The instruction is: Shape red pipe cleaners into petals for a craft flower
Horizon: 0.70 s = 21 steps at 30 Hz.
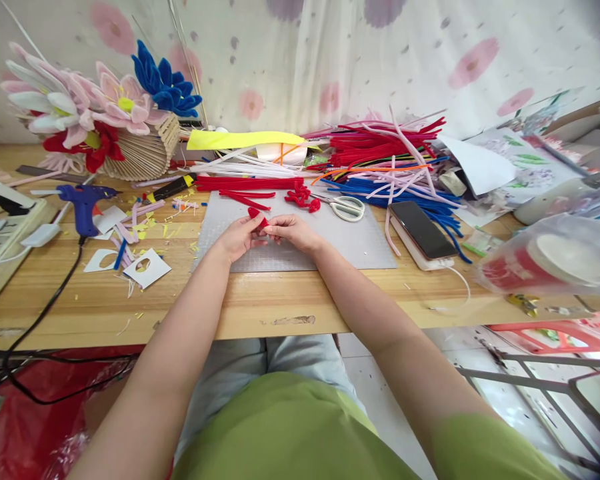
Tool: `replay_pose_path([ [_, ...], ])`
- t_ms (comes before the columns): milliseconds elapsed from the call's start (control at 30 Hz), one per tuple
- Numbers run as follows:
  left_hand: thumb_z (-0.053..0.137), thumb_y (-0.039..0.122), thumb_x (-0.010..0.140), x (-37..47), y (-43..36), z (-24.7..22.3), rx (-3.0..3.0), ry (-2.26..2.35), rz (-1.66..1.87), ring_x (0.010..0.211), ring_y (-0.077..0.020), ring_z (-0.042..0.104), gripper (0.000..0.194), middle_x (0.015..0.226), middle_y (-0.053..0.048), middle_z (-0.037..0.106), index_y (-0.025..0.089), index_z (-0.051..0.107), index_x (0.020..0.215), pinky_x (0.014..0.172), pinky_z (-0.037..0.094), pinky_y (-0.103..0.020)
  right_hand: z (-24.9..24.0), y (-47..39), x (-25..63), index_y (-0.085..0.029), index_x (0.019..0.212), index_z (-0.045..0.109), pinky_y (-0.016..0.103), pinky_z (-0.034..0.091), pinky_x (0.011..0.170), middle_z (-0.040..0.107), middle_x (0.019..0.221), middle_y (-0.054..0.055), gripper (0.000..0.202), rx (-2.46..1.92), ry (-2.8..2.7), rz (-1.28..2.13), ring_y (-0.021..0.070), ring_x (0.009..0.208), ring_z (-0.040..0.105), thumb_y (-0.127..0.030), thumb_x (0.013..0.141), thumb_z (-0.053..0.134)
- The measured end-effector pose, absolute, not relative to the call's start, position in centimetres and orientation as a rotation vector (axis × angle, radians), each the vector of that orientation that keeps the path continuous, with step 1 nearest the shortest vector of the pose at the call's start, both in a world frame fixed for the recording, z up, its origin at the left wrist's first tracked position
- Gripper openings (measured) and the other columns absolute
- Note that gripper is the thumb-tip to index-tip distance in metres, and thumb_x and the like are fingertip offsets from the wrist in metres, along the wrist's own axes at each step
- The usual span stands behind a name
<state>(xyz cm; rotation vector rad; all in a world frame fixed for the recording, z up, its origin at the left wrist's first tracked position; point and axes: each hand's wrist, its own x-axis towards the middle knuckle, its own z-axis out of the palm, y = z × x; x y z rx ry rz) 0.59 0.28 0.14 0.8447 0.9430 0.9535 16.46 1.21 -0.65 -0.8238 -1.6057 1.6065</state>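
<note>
My left hand (241,239) is closed on a small red folded pipe cleaner piece (263,224) above the grey cutting mat (325,257). My right hand (297,231) pinches the same piece from the other side, thumb and fingertips together. Behind my hands, a few cut red pipe cleaners (245,199) lie on the mat. Several curled red pieces (303,197) are heaped beside the scissors (347,207), which have pale handles. Longer red pipe cleaners (250,183) rest along the mat's back edge.
Fuzzy flowers (125,103) stand at the back left, above a blue glue gun (84,208) with a trailing black cord. Paper scraps (147,268) litter the left side. Bundles of red stems (380,145) and blue stems (430,223), a phone (423,230) and a bagged cup (555,260) occupy the right.
</note>
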Motion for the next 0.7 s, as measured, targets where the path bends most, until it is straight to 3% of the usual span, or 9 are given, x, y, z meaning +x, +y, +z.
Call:
replay_pose_path([
  [267, 0.074, 0.024, 0.063, 1.5, 0.4, -0.5, 1.04, 1.192, 1.285, 0.048, -0.007, 0.053, 0.022, 0.055, 0.003, 0.058, 0.014, 0.055, 0.061, 0.049, 0.044, -0.019, -0.7, 1.2, 16.8, -0.013, 0.072, 0.062, 0.018, 0.04, 0.047, 0.055, 0.06, -0.003, 0.031, -0.955, -1.699, 1.605, 0.0054, 0.05, 0.047, -0.043, 0.067, 0.069],
  [400, 0.074, 0.028, 0.063, 1.6, 0.3, -0.9, 1.114, 1.236, 1.284, 0.05, -0.0069, 0.053, 0.021, 0.057, 0.002, 0.059, 0.014, 0.057, 0.063, 0.048, 0.043, -0.017, -1.2, 1.5, 16.0, -0.013, 0.064, 0.058, 0.018, 0.041, 0.043, 0.055, 0.057, -0.001, 0.025, -1.113, -1.612, 1.547, 0.0056, 0.047, 0.047, -0.035, 0.075, 0.062],
  [567, 0.073, 0.03, 0.062, 1.4, 0.3, -1.3, 1.118, 1.199, 1.283, 0.053, -0.0087, 0.055, 0.021, 0.063, 0.001, 0.062, 0.014, 0.061, 0.069, 0.047, 0.045, -0.019, -0.9, 1.5, 15.5, -0.013, 0.07, 0.06, 0.017, 0.046, 0.049, 0.057, 0.065, -0.001, 0.011, -1.113, -1.489, 1.524, 0.0059, 0.056, 0.052, -0.02, 0.078, 0.056],
  [700, 0.074, 0.028, 0.06, 1.4, 0.3, -1.7, 1.159, 1.207, 1.254, 0.053, -0.0078, 0.052, 0.019, 0.058, 0.002, 0.059, 0.014, 0.064, 0.069, 0.047, 0.046, -0.018, -0.9, 1.6, 15.2, -0.014, 0.069, 0.053, 0.016, 0.044, 0.045, 0.053, 0.06, -0.004, 0.011, -1.183, -1.472, 1.491, 0.0044, 0.048, 0.048, -0.017, 0.079, 0.055],
])
